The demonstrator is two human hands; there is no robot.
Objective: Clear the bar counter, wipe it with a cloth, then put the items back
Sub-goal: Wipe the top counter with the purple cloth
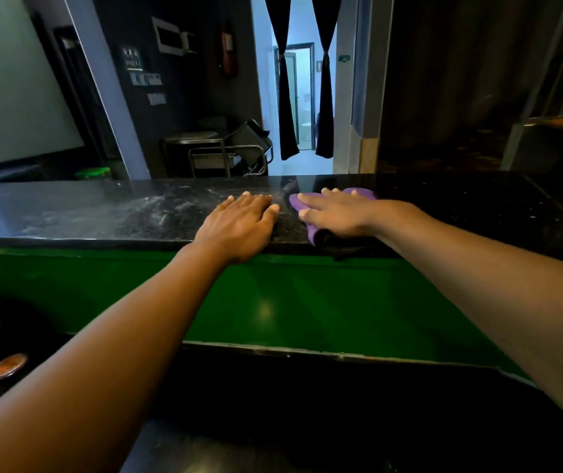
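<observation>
Fingers (310, 198) of right hand (336, 213) flat on purple cloth (363, 192).

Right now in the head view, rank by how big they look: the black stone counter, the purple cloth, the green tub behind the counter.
1. Black stone counter, largest by far.
2. Purple cloth, partly hidden under the right hand.
3. Green tub, though it sits farther away, so this is unsure.

No writing can be read anywhere. A dark sign (132, 59) on the far wall carries pale marks and what looks like an arrow, but they are too small and blurred to make out; the small plates (146, 78) below it are equally unreadable.
</observation>
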